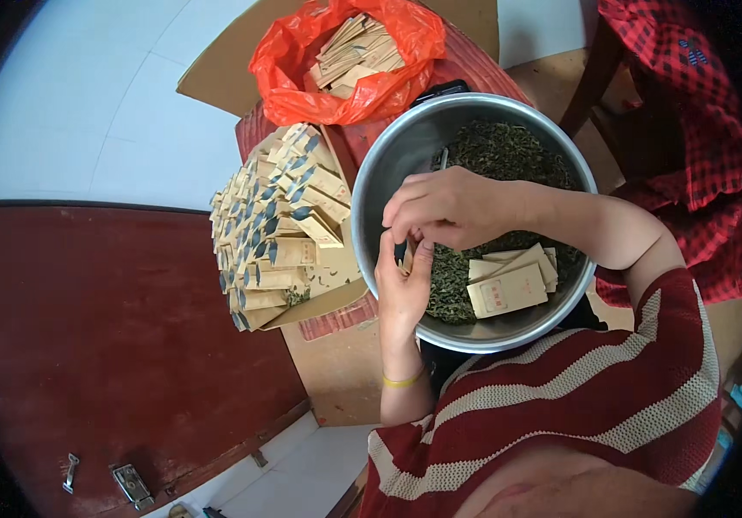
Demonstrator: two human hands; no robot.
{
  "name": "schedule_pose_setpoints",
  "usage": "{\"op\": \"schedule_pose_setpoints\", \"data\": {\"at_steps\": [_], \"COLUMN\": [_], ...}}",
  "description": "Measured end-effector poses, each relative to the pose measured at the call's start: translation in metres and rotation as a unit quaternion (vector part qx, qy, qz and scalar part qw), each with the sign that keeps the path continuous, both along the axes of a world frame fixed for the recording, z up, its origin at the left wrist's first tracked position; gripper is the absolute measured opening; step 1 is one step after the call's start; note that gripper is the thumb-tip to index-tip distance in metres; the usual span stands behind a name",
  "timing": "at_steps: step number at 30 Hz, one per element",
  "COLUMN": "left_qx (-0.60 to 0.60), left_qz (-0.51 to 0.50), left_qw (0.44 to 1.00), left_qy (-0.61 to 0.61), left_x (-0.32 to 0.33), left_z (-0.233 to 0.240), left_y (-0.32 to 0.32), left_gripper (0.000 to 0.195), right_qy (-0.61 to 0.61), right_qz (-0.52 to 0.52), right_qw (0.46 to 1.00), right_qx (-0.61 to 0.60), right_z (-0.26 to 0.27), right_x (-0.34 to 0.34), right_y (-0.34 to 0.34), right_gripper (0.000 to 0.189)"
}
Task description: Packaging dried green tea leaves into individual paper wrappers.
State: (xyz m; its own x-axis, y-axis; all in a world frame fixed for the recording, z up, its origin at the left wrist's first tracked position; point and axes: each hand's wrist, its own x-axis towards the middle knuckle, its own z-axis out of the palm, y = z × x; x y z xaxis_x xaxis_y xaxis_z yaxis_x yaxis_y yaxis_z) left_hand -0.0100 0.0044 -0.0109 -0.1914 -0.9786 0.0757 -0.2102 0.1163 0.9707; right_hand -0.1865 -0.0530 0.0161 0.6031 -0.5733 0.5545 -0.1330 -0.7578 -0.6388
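Over the left side of a metal pot [468, 346] my left hand [403, 278] holds a small kraft paper packet [408, 257] with a dark blue top, partly hidden by my fingers. My right hand [452, 207] is bent over it, its fingertips at the packet's upper end. Dried green leaves [507, 152] fill much of the pot. Several flat kraft paper packets [507, 291] lie on the leaves at the lower right. A metal utensil handle [444, 157] shows behind my right hand.
Left of the pot, a cardboard box [329, 304] holds many blue-topped packets [267, 226] and some loose leaf bits. A red plastic bag [280, 84] of flat packets stands above it. A red checked cloth [714, 181] hangs at right. A dark red door [118, 324] is at left.
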Motion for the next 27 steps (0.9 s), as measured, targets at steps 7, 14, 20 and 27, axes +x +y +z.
{"op": "schedule_pose_setpoints", "data": {"at_steps": [7, 14, 20, 27], "left_qx": [0.04, -0.004, 0.006, 0.031], "left_qz": [0.007, 0.026, 0.023, 0.037], "left_qw": [0.99, 0.979, 0.984, 0.989], "left_qy": [-0.134, -0.202, -0.179, -0.138], "left_x": [-0.001, -0.006, -0.007, -0.006], "left_z": [0.004, -0.007, -0.005, -0.004], "left_y": [0.002, 0.0, 0.0, 0.0], "left_gripper": [0.029, 0.035, 0.032, 0.032], "right_qy": [0.135, 0.326, 0.45, 0.437], "right_qz": [0.007, -0.222, -0.256, -0.223], "right_qw": [0.991, 0.918, 0.845, 0.867], "right_qx": [0.022, 0.032, -0.131, -0.087], "right_z": [-0.001, -0.045, -0.075, -0.074], "right_x": [-0.005, -0.027, -0.024, -0.025], "right_y": [-0.002, -0.038, -0.038, -0.047], "right_gripper": [0.011, 0.008, 0.009, 0.008]}}
